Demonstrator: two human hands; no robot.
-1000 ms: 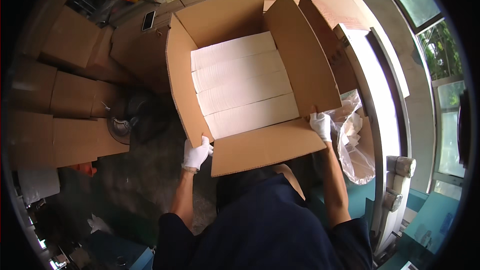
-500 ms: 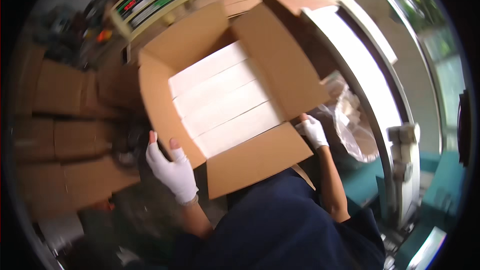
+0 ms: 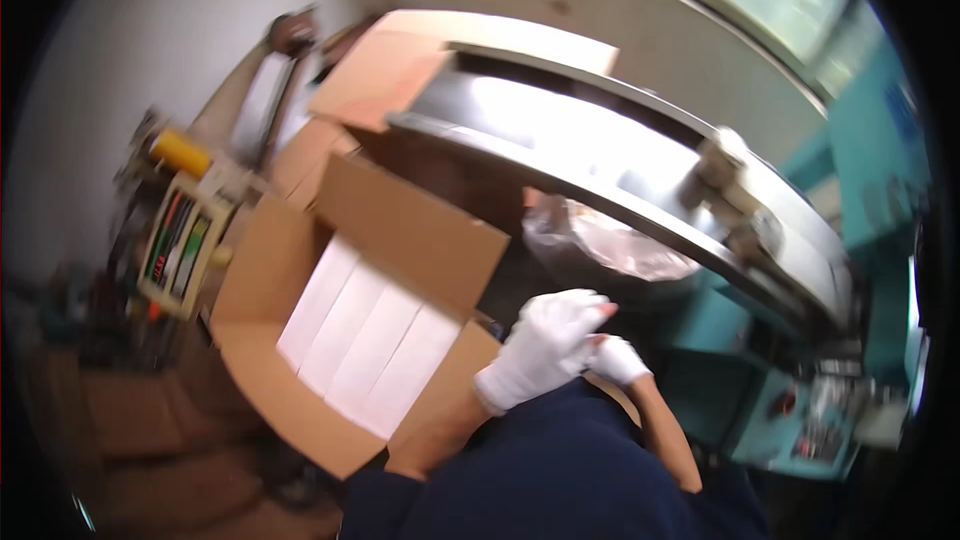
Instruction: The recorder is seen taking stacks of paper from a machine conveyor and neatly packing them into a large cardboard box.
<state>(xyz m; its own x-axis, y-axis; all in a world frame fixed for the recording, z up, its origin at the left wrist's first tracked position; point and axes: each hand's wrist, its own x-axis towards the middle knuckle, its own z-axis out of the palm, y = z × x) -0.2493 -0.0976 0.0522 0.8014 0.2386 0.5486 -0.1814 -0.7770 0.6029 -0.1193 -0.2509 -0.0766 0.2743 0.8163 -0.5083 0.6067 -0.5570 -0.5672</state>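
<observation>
Right hand [image 3: 619, 361] partly hidden behind left hand [image 3: 545, 345] — grip unclear.

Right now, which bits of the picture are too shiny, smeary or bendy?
Head view: glare whitens the metal trough; head view: blur smears the dim boxes at lower left, while the open carton looks clearer; head view: fisheye bending seems to bow the trough's edges, and the corners go black.

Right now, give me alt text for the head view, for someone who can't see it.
The person's left hand and right hand, both white-gloved, are close together beside an open cardboard box holding rows of white bundles. Beyond is a long shiny metal surface; a digital display panel shows at left.
</observation>
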